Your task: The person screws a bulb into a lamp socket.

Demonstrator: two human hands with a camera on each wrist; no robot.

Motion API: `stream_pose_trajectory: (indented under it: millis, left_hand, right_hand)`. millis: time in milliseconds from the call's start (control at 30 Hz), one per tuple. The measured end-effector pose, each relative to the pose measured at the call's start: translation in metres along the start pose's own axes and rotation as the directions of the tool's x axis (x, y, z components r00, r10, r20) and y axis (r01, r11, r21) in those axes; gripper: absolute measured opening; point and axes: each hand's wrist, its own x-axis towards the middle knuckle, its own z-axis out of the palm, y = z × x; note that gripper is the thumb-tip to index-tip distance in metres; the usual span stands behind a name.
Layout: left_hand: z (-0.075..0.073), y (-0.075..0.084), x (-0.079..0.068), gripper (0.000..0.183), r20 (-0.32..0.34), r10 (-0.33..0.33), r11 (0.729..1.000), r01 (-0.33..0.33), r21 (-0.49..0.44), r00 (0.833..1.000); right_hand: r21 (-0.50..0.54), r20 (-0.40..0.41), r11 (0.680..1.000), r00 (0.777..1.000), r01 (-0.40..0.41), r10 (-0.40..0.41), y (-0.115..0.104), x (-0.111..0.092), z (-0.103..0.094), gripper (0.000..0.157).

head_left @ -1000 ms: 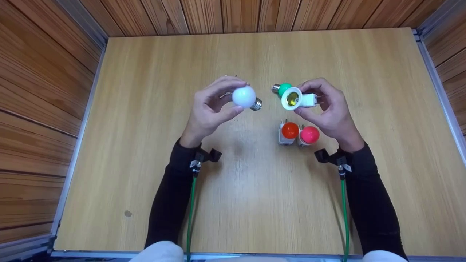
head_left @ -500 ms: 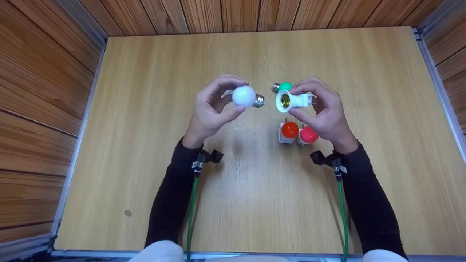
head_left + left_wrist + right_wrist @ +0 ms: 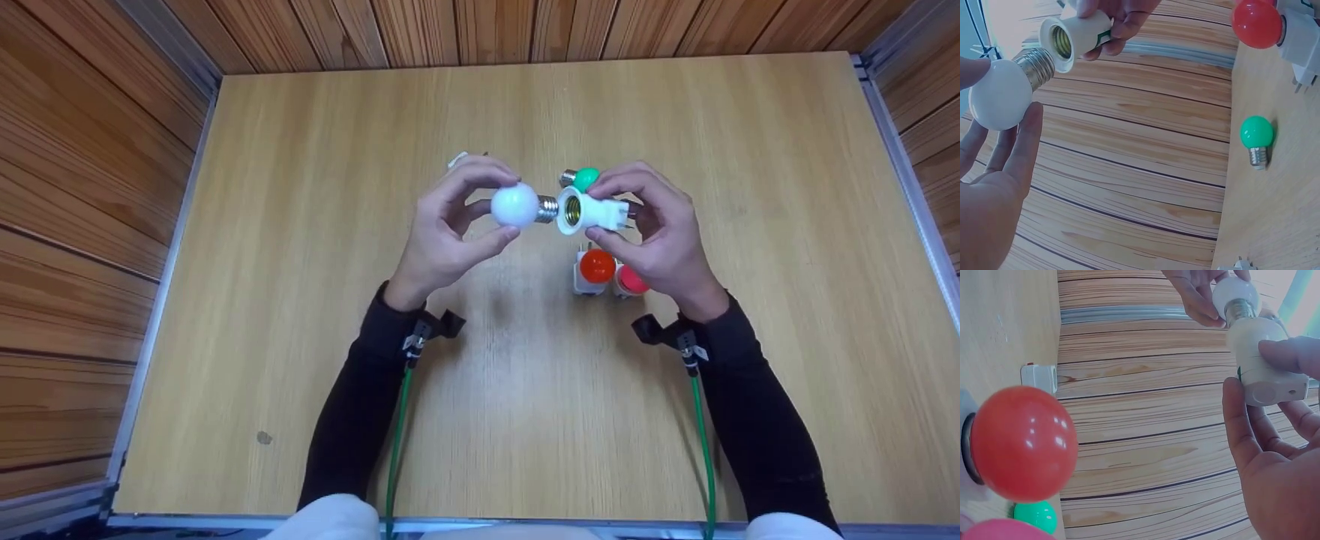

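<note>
My left hand (image 3: 450, 225) pinches a white light bulb (image 3: 514, 205) by its round glass, the metal screw base pointing right. Facing it, my right hand (image 3: 660, 229) holds a white plug-in lamp socket (image 3: 600, 212) between thumb and fingers, prongs to the right and open mouth to the left. The bulb's threaded tip is right at the socket's mouth, as the left wrist view also shows with the bulb (image 3: 1000, 94) and socket (image 3: 1067, 40) nearly in line. Both things are held up above the table.
A loose green bulb (image 3: 586, 178) lies behind the socket. Nearer me stand a red bulb (image 3: 598, 266) and a pink bulb (image 3: 632, 280), each in a white plug socket. Another white socket (image 3: 1040, 377) sits on the table, mostly hidden behind my left hand in the head view.
The hands have come closer together. The socket has moved left and turned its mouth toward the bulb, while the bulb has shifted slightly right and its base has swung level.
</note>
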Motion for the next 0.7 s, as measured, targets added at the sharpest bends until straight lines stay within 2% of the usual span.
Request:
stream_pose_trajectory:
  millis: [700]
  left_hand:
    - [0.013, -0.002, -0.001, 0.046, 0.030, 0.032, 0.999, -0.033, 0.030, 0.999]
  right_hand:
    - [0.022, -0.016, 1.000, 1.000, -0.002, 0.002, -0.002, -0.002, 0.009, 0.035]
